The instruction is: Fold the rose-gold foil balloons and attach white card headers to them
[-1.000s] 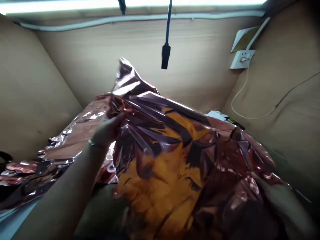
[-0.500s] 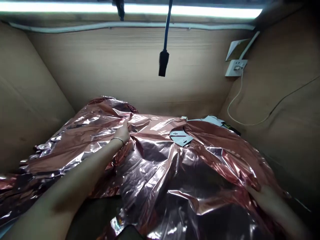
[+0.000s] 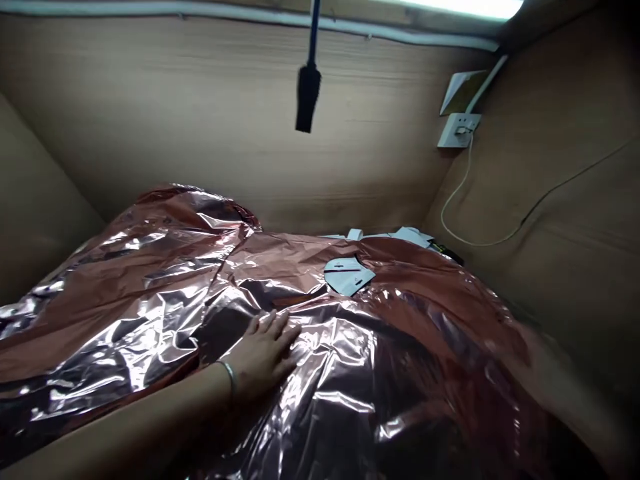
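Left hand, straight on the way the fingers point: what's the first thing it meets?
The left hand already rests on the rose-gold foil sheet. Carried on across the foil, it would probably meet the white card piece first, though depth over the folds is hard to judge.

Single head-worn camera, viewpoint at person's head, above and behind hands, facing forward and down. Close on left hand [image 3: 261,357] and rose-gold foil sheet [image 3: 150,280] filling lower frame; wooden back panel [image 3: 200,147] farther off, across upper frame.
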The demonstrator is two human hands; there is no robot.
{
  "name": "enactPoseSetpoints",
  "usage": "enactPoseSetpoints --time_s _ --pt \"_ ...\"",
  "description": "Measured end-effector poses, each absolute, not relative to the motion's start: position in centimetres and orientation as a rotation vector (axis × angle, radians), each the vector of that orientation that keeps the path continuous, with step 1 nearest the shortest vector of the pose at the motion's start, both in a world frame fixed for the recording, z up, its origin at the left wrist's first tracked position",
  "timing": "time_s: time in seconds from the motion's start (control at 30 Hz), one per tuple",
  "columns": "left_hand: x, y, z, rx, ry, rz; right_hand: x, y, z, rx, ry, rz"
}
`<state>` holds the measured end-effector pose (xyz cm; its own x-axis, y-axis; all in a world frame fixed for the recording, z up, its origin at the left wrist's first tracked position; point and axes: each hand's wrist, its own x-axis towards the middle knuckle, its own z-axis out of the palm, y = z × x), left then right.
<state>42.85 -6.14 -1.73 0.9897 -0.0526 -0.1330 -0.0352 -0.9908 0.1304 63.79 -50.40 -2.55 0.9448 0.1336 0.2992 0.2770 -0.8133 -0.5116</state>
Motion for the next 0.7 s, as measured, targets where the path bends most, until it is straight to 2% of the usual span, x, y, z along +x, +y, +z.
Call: enactPoseSetpoints --time_s 0.1,0.23,0.3,0.5,0.7 --pt "43.5 -7.1 -0.5 3.008 -0.107 0.002 64.4 -46.2 -0.9 -2.535 -0.801 -0.462" --pt "42.9 -8.7 -1.8 2.943 -0.240 -0.136 64.0 -41.9 -2.9 -2.583 -1.114 -0.139" --pt "42.4 -9.1 -2.9 2.932 -0.219 -0.211 64.2 -41.3 -4.2 -2.634 -1.056 -0.059" --pt "42.2 -9.7 -3.1 2.937 -0.214 -0.136 68.8 -41.9 -4.7 -2.804 -0.634 -0.153" --pt "42.2 -9.8 -4.1 2.963 -0.216 -0.074 72.8 -41.9 -4.2 -2.786 -0.459 0.134"
